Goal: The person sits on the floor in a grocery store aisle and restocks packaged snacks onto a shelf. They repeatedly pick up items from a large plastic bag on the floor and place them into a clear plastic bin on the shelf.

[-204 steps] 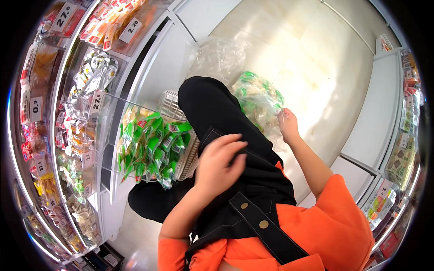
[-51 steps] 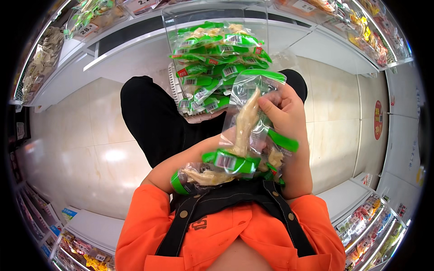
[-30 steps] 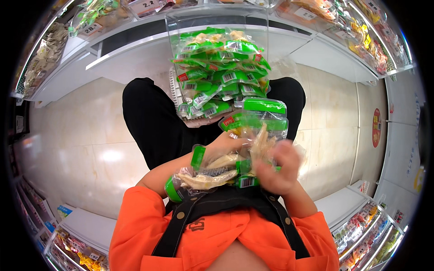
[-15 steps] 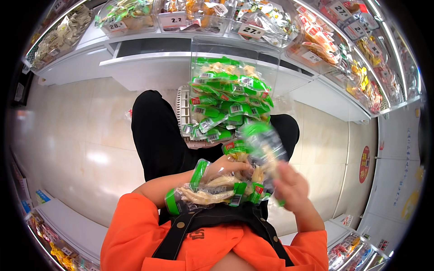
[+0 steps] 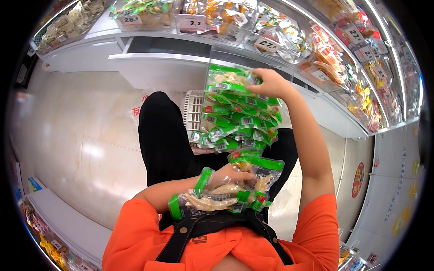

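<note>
My left hand [image 5: 233, 174] is closed round several green-and-clear packets [image 5: 210, 201] of what look like pale chicken feet. My left forearm cradles them against the front of my black apron. Between my knees, a clear plastic bin [image 5: 221, 52] holds a layered stack of the same green packets [image 5: 239, 108]. My right arm reaches forward over it. The right hand [image 5: 270, 85] pinches the green end of a packet [image 5: 254, 78] at the far part of the stack, its fingertips partly hidden behind the wrapper.
A white slotted basket [image 5: 193, 110] stands beneath and left of the bin. Behind it a drawer [image 5: 158, 56] sits partly open under shelf bins of packaged snacks [image 5: 149, 11]. More stocked shelves [image 5: 357, 86] curve round the right. A low white shelf unit [image 5: 68, 221] is behind me at left.
My right hand has gone from beside the left hand, where it held a blurred packet, forward to the bin's far end. A packet now shows fully at the right of the left hand's bundle.
</note>
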Motion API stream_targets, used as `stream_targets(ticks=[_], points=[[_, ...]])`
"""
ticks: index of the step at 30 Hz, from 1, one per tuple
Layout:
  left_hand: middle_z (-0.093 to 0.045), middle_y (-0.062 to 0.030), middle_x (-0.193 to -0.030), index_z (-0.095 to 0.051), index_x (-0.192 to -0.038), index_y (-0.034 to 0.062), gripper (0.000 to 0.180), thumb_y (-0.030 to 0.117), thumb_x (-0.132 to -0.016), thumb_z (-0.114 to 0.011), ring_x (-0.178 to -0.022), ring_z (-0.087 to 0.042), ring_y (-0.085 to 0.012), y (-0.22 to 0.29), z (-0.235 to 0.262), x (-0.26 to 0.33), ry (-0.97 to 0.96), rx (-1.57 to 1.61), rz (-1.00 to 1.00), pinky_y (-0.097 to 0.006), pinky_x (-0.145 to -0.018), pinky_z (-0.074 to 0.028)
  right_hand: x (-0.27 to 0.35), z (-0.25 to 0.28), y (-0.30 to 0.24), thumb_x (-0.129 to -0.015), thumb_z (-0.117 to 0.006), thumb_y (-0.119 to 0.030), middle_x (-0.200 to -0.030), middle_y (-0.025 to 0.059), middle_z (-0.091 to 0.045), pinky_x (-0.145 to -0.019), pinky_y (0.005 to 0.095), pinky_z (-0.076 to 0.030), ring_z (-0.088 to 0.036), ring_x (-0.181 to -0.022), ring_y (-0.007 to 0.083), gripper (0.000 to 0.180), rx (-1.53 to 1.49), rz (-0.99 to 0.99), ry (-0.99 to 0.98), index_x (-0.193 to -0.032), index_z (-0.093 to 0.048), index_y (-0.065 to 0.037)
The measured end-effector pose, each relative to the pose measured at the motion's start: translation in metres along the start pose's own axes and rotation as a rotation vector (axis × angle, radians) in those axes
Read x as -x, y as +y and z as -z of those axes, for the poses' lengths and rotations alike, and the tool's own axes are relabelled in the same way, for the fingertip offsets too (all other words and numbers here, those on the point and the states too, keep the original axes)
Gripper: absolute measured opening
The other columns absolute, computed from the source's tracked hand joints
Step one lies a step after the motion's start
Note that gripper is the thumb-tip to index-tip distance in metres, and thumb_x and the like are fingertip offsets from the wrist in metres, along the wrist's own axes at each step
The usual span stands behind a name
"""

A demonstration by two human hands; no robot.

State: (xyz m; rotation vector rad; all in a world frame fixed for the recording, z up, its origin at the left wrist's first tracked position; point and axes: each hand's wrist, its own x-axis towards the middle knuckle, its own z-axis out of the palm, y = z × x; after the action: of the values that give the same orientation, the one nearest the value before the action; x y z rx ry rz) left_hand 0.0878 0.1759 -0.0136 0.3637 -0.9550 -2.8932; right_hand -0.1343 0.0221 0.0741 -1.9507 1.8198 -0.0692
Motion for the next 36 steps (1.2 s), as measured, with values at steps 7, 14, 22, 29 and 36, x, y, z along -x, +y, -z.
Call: stream_targets(ticks=[7, 14, 22, 29, 36], points=[[-0.060, -0.0052, -0.081, -0.057, -0.086, 0.0022, 0.014, 0.014, -0.080, -0.060, -0.073, -0.057, -0.0123, 0.001, 0.002, 0.002, 0.087, 0.108, -0.007, -0.026, -0.065, -0.047, -0.012, -0.001, 0.005, -0.072, -0.051, -0.065, -0.128, 0.0184, -0.043, -0.099, 0.0344, -0.030, -0.039, -0.120, 0.0303, 0.081, -0.183, -0.027, -0.299, -0.123, -0.046, -0.002], [-0.058, -0.0063, -0.081, -0.055, -0.089, 0.0014, 0.017, 0.016, -0.082, -0.059, -0.072, -0.057, -0.0128, 0.008, -0.005, 0.002, 0.154, 0.155, 0.065, -0.026, -0.063, -0.047, 0.099, 0.005, -0.045, -0.070, -0.067, -0.032, -0.110, 0.0142, -0.054, -0.088, 0.0361, -0.040, -0.051, -0.104, 0.0273, 0.051, -0.257, 0.244, 0.253, -0.113, -0.053, -0.007], [-0.059, -0.0052, -0.083, -0.055, -0.091, 0.0027, 0.013, 0.013, -0.083, -0.058, -0.073, -0.056, -0.0116, -0.007, -0.004, -0.003, 0.218, 0.111, -0.027, -0.026, -0.064, -0.047, 0.245, -0.135, -0.049, -0.075, -0.068, -0.014, -0.088, 0.0036, -0.059, -0.063, 0.0215, -0.045, -0.054, -0.070, 0.0081, 0.045, -1.242, -0.355, 0.233, -0.113, -0.049, 0.003], [-0.059, -0.0119, -0.097, -0.050, -0.100, 0.0013, 0.021, 0.011, -0.083, -0.058, -0.091, -0.057, -0.0194, 0.000, -0.020, -0.002, 0.165, 0.077, 0.093, -0.032, -0.077, -0.048, 0.259, -0.138, -0.037, -0.087, -0.053, -0.019, -0.075, 0.0034, -0.060, -0.052, 0.0192, -0.041, -0.053, -0.061, 0.0069, 0.021, -1.392, -0.592, 0.507, -0.094, -0.056, 0.001], [-0.058, -0.0166, -0.101, -0.047, -0.104, -0.0004, 0.026, 0.012, -0.084, -0.055, -0.098, -0.056, -0.0241, -0.009, -0.018, -0.003, 0.117, -0.056, 0.054, -0.036, -0.082, -0.048, 0.247, -0.097, -0.019, -0.090, -0.048, -0.023, -0.082, 0.0079, -0.061, -0.059, 0.0254, -0.049, -0.059, -0.066, 0.0125, 0.023, -1.712, -0.591, 0.641, -0.092, -0.054, -0.001]])
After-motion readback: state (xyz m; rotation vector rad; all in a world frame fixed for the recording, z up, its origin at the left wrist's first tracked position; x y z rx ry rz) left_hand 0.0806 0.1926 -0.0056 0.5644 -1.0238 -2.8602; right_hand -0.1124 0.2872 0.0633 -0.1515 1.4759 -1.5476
